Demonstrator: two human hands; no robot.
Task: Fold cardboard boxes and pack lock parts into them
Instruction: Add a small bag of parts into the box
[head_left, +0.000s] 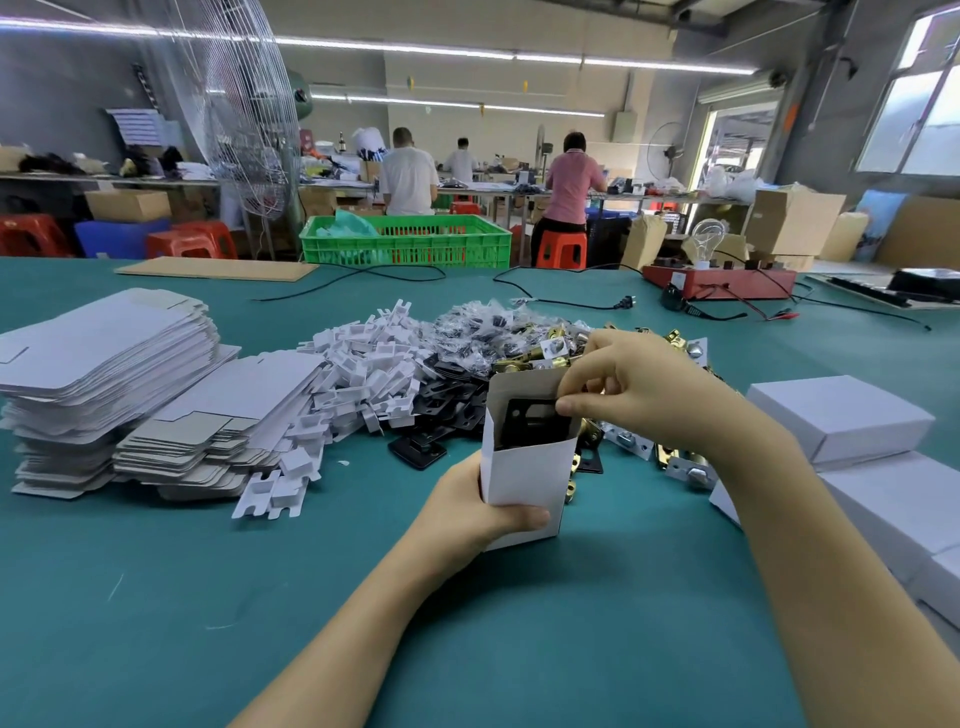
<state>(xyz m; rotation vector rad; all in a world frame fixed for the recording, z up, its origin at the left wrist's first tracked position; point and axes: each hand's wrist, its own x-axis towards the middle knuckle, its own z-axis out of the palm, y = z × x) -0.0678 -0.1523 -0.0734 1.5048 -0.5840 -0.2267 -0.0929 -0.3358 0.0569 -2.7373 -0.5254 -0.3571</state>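
one open white box stands upright just above the green table, its long axis near vertical and its open mouth pointing up and slightly away from the camera. the left hand grips its lower part, thumb curled across the near face. the right hand is at the mouth, thumb and fingers pinching the top edge of a black plate that sits on edge inside the box, flat face toward the camera.

behind the box, four heaps of parts run into one another: white card inserts, black plates, small clear bags and brass latches; the pieces in each are too many to count. more brass and silver latch parts lie on the table under the right forearm.

at the left are two stacks of flat box blanks: a taller one lying level and a lower one fanned out and leaning toward the heaps. at the right edge, at least three closed white boxes lie flat, touching one another.

far across the table sit one brown card sheet, one red tester box with one clear bulb on it, and black cables. beyond the table are one green crate, one wire-guard fan, and three people with their backs turned.
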